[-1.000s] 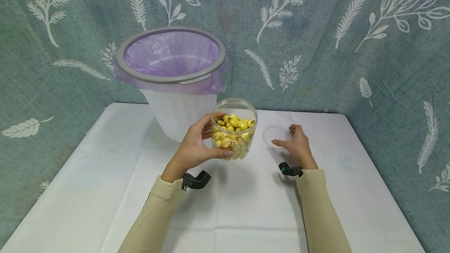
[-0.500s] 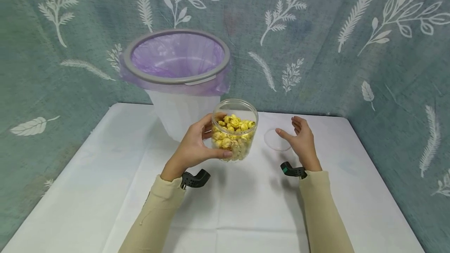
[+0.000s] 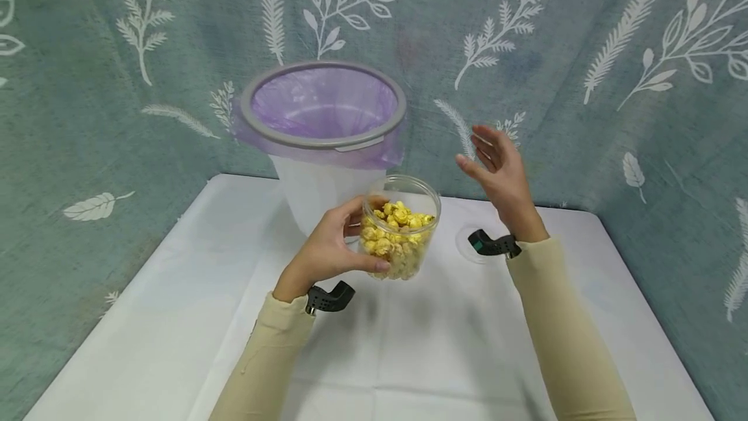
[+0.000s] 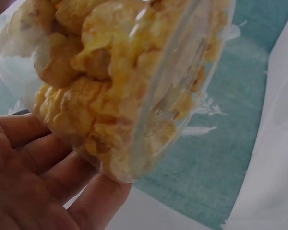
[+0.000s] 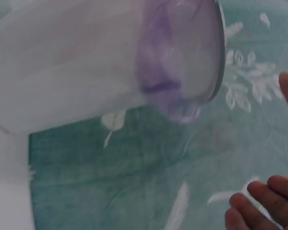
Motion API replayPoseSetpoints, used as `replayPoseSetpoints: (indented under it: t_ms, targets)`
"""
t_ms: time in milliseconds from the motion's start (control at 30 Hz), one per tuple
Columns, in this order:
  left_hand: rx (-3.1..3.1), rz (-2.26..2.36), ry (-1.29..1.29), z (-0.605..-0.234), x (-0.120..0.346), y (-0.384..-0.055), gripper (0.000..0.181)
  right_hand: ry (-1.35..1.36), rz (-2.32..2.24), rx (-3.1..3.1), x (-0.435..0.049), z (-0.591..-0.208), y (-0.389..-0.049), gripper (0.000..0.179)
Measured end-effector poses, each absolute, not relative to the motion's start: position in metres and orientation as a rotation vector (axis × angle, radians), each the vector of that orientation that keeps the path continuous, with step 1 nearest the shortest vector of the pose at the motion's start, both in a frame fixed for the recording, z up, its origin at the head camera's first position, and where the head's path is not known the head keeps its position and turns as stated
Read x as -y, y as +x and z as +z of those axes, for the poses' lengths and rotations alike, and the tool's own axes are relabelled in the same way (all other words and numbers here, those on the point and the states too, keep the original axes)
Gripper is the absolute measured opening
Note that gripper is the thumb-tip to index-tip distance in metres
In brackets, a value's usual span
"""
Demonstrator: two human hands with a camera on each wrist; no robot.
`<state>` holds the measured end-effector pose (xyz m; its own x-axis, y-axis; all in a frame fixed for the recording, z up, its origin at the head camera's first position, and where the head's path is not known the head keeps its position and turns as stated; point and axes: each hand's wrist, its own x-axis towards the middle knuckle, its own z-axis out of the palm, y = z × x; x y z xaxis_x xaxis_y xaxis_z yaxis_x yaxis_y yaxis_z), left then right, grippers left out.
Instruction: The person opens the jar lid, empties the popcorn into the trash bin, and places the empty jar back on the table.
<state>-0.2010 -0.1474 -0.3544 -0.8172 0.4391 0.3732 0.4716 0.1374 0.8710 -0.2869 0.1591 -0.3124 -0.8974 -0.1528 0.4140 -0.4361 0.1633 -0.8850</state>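
The jar (image 3: 399, 239) is gripped by the left hand (image 3: 327, 242), well inside the desk edges (image 3: 124, 294). The right hand (image 3: 502, 180) is held wide.

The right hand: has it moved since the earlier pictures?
Yes. In the head view, the right hand has moved up the picture: it was below the far edge of the table, and now mostly shows above it.

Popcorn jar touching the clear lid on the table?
Apart. The head view shows it: a strip of white tablecloth separates the jar from the lid.
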Motion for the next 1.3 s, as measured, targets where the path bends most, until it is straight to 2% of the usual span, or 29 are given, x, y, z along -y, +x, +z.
replayPoseSetpoints:
  t_ms: [167,333,533,800,1300]
  targets:
    - [2.349,-1.806,-0.973,-0.352,0.157,-0.2,0.091,0.809,1.765,2.216,-0.131,-0.269,-0.315,0.071]
    - [2.343,-1.814,-1.0,-0.35,0.163,-0.201,0.091,0.929,1.768,2.279,-0.105,-0.252,-0.339,0.068]
    - [2.326,-1.824,-1.027,-0.35,0.166,-0.201,0.09,0.953,1.825,2.357,-0.081,-0.254,-0.356,0.067]
    - [2.317,-1.844,-1.013,-0.347,0.169,-0.199,0.089,0.928,1.938,2.247,-0.064,-0.263,-0.358,0.066]
    - [2.299,-1.841,-1.035,-0.342,0.167,-0.195,0.09,0.856,1.781,2.241,-0.057,-0.27,-0.36,0.062]
